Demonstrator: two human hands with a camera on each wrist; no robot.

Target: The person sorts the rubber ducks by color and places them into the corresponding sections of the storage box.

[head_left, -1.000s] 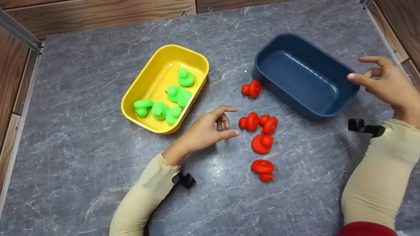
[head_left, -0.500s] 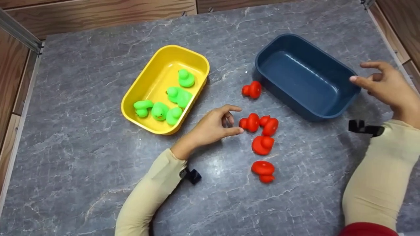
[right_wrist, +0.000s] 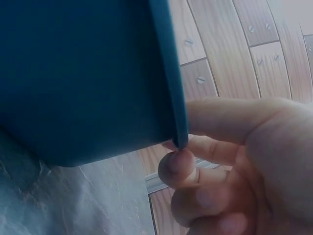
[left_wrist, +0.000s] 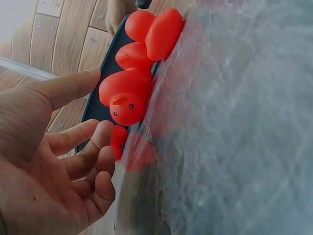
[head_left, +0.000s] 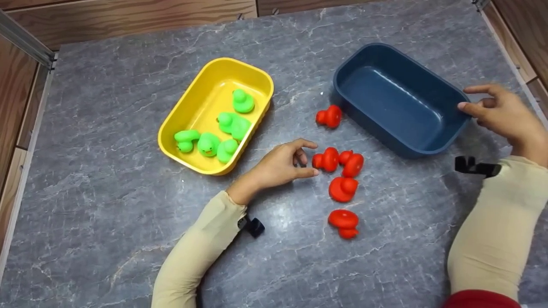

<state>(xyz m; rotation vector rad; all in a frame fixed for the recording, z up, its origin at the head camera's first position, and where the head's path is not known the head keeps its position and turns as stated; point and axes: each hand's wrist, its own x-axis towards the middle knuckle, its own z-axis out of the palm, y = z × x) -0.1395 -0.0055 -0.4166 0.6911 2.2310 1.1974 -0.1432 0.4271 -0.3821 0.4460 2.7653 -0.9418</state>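
My left hand (head_left: 280, 167) is spread around the head end of a red rubber duck (head_left: 329, 159), thumb and index finger apart and not closed on it. In the left wrist view, the duck's face (left_wrist: 128, 113) lies just beyond my fingertips. Several other red ducks (head_left: 342, 189) lie tipped over or upright nearby. On the right, my right hand (head_left: 505, 112) holds the near-right rim of a dark blue tub (head_left: 398, 147). The right wrist view has the thumb over the tub's rim (right_wrist: 172, 73) and the other fingers curled below it.
A yellow tub (head_left: 182, 102) with several green rubber ducks (head_left: 208, 144) stands left of the left hand. The grey marbled tabletop (head_left: 107, 192) is bordered by wood-patterned panels (head_left: 137, 19). One red duck (head_left: 329, 116) lies against the blue tub's left side.
My left hand has moved slightly right, toward the nearest red duck. My right hand has lowered, bringing its index finger to the blue tub's rim. The ducks and tubs stay put.
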